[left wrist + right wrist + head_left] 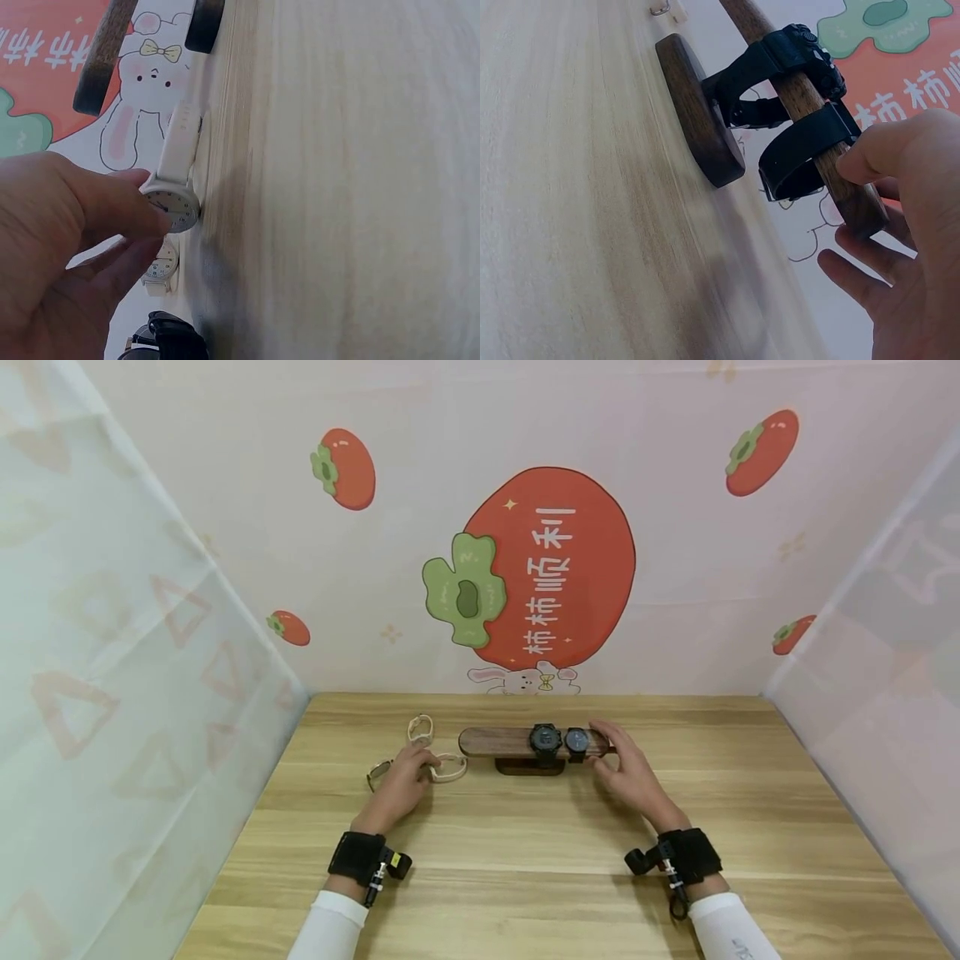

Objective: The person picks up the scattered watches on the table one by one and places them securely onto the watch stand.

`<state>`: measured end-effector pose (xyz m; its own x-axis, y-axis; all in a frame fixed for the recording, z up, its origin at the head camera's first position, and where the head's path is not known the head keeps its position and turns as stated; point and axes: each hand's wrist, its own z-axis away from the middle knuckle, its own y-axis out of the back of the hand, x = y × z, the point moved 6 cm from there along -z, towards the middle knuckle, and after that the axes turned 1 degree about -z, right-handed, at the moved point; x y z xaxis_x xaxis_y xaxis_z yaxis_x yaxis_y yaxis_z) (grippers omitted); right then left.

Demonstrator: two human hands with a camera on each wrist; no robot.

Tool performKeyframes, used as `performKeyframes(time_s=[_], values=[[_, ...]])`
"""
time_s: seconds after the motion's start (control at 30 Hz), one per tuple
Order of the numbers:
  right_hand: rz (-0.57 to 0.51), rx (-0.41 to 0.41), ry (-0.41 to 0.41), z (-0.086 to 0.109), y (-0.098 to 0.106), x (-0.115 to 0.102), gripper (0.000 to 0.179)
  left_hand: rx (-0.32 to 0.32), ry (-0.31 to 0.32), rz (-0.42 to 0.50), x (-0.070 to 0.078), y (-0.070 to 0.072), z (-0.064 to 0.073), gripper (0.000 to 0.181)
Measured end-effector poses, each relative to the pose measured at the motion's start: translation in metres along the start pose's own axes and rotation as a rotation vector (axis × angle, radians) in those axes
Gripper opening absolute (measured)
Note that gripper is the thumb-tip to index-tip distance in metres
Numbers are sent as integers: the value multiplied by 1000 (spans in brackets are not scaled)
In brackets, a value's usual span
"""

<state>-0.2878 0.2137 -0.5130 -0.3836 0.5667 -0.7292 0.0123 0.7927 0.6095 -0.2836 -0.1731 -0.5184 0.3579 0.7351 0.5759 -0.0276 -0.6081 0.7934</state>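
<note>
My left hand (pixel 403 783) pinches a white wristwatch (pixel 180 146) by its round case, between thumb and fingers. Beside that hand lie a second white wristwatch (pixel 421 739) and a dark-strapped wristwatch (pixel 380 770). A dark wooden watch stand (pixel 491 742) has a long bar raised on a small base (pixel 694 112). Two black wristwatches are strapped round the bar: a larger one (pixel 546 738) and, nearer the right end, a smaller one (pixel 577 742). At that right end, my right hand (pixel 633 779) grips the bar, thumb on one side and fingers around the other.
All of this rests on a light wood-grain table (pixel 517 877). Behind it rises a pale back wall (pixel 675 635) printed with persimmons and a rabbit. Pale side walls (pixel 135 693) close in the left and right. Each wrist wears a black strap with a camera.
</note>
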Motion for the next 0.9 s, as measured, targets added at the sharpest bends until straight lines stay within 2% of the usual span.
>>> performKeyframes(time_s=[0.4, 0.7, 0.9], values=[[30, 42, 36, 2, 0, 0, 58, 16, -15, -28, 0, -4, 1, 18], [23, 25, 19, 1, 0, 0, 58, 16, -7, -23, 1, -7, 1, 17], [41, 42, 41, 2, 1, -1, 58, -15, 6, 2, 3, -13, 2, 17]])
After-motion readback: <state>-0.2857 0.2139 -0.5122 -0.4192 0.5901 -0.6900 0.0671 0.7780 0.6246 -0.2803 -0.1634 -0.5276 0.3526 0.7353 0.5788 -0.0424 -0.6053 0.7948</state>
